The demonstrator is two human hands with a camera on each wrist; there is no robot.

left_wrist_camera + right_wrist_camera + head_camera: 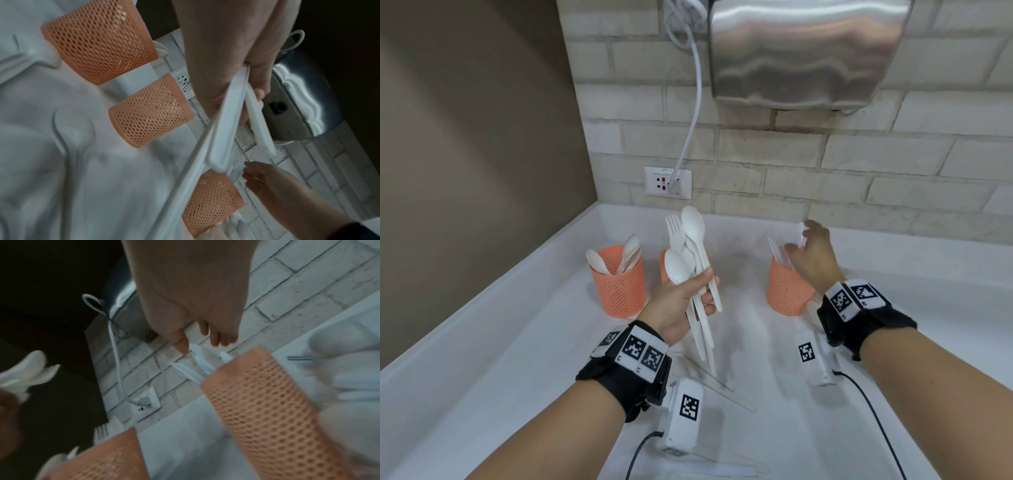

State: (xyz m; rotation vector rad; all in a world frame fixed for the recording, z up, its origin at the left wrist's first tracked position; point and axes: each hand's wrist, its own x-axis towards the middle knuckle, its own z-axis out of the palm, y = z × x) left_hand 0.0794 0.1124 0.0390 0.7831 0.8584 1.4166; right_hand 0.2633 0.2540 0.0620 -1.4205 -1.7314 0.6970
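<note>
We see the left hand (681, 308) raised over the white counter (517, 359), its fingers and thumb curled round a bundle of white plastic cutlery (693, 246). The spoons and forks fan upward and the handles hang below the palm. The bundle is in the air in front of the middle cup (663, 267), which it mostly hides, and the left wrist view shows the handles crossing under the fingers. The right hand (813, 257) hovers over the mouth of the right cup (786, 291), an orange mesh holder near the back wall. Its fingers are loosely spread, with the thumb apart from the rest and closed on nothing we can make out. The white utensils (200, 363) stand in that cup just under the thumb tip, but we cannot tell whether thumb and utensil touch. The left cup (619, 284) stands further along the counter and holds spoons (599, 262), bowls up. A few loose pieces (726, 387) lie flat on the counter below the left hand. On the brick wall hangs a steel hand dryer (801, 51), and its cord (693, 102) runs down to a socket (667, 181).
</note>
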